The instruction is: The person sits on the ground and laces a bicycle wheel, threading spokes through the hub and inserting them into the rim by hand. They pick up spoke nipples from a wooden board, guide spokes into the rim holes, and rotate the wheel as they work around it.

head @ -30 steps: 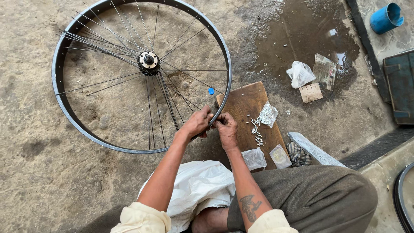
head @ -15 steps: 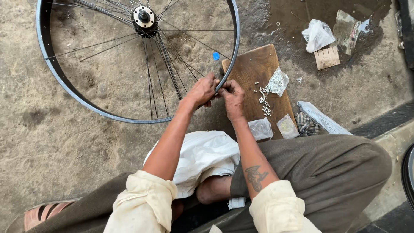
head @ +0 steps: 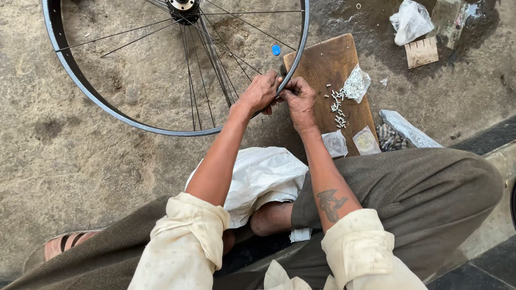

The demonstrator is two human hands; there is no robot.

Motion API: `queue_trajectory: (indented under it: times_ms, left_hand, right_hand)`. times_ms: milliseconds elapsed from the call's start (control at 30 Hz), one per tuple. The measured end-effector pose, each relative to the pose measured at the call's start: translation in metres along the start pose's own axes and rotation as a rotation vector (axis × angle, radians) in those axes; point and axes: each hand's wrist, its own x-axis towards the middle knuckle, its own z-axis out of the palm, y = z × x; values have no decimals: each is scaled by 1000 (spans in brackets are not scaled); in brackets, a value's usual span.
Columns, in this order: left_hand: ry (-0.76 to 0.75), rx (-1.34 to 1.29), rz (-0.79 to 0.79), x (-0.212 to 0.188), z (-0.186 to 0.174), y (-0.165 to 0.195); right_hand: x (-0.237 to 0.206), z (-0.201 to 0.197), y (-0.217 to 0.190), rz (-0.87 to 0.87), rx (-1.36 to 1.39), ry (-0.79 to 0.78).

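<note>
Nearby, clear packet (head: 357, 83) on wooden board (head: 322, 64), beside right hand (head: 301, 99).

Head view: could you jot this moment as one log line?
left hand: on wheel rim | right hand: pinching at rim | wooden board: small metal bits loose

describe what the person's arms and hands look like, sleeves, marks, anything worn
Both hands are bare: no gloves, rings or watch show on the left hand or the right hand. Both forearms are bare too, with cream sleeves of a faintly dotted cloth rolled up near the elbows. The right forearm bears a dark tattoo just below the rolled cuff.
</note>
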Motion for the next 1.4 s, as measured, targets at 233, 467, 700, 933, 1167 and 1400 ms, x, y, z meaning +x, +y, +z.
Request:
queue_trajectory:
  times_ms: [233, 467, 700, 933, 1167, 1400]
  left_hand:
    - [-7, -145, 102, -1, -4, -5]
    - [94, -48, -14, -9, 5, 0]
    - [108, -121, -19, -17, 1, 5]
    - [94, -112, 2, -13, -1, -8]
    - [62, -140, -52, -13, -9, 3]
    - [24, -135, -41, -17, -12, -12]
  right_hand:
    - [8, 3, 6, 17, -73, 57]
    - [-14, 13, -40, 70, -627, 7]
    - [-128, 38, -86, 17, -1144, -850]
    - [-311, 68, -59, 272, -1171, -1735]
    - [-300, 104, -2, 166, -1205, -1781]
    - [-263, 113, -64, 177, -1207, -1506]
